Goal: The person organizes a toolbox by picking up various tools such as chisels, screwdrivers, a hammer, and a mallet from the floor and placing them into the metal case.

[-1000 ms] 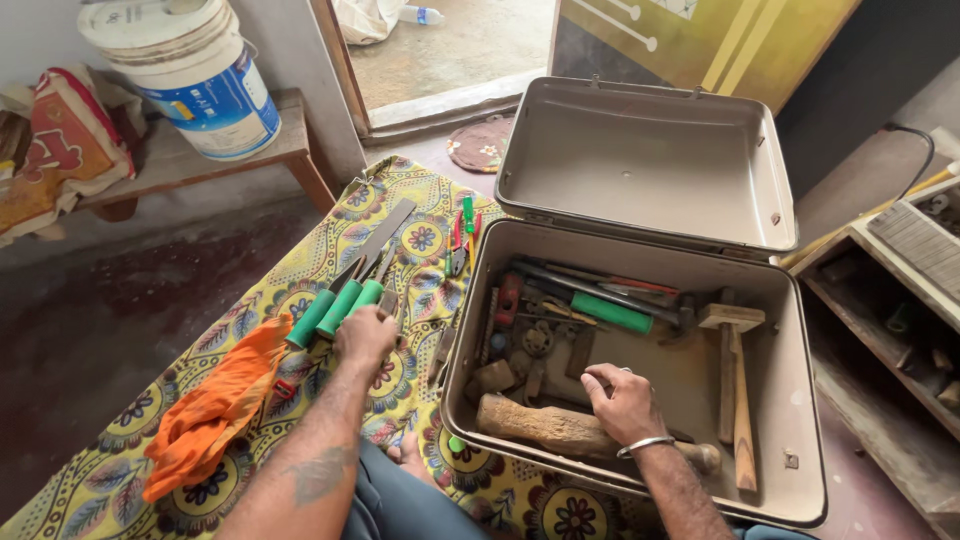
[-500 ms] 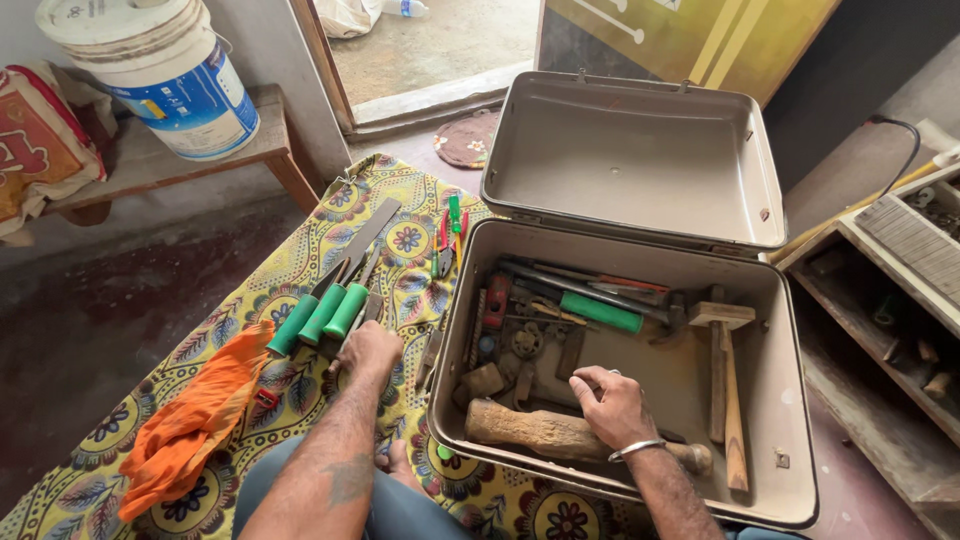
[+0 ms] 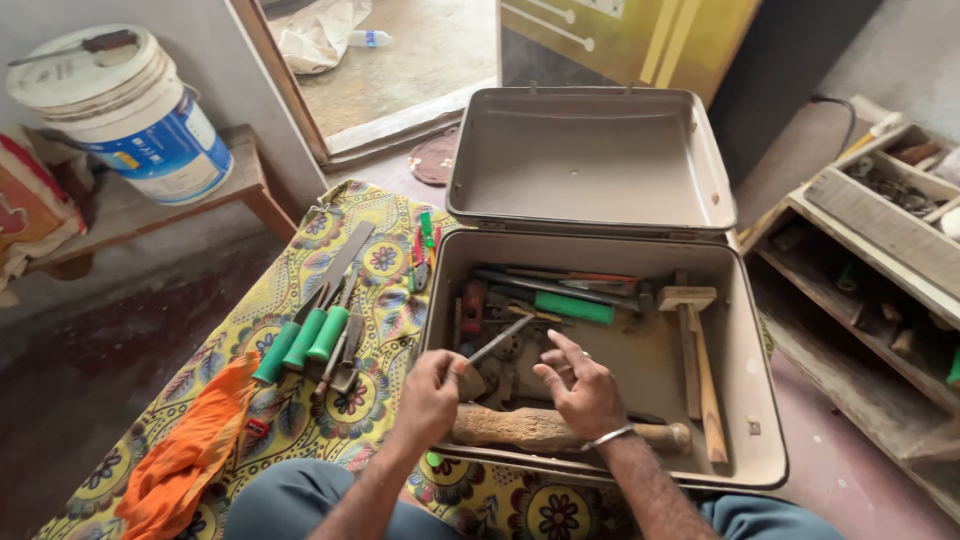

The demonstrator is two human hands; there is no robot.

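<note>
Over open metal case (image 3: 745,400): left hand (image 3: 430,392) grips thin tool (image 3: 497,340), right hand (image 3: 580,392) w/ fingers spread.

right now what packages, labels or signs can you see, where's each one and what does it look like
White plastic bucket with a blue printed label band: on the wooden bench, upper left; round, lidded.
Red and cream printed sack: far left edge on the bench; soft, slumped.
Yellow-green board with white line graphics: leaning behind the open metal toolbox lid, top centre; flat.
Clear plastic bottle with a blue label: on the ground outside the doorway; lying down.
</note>
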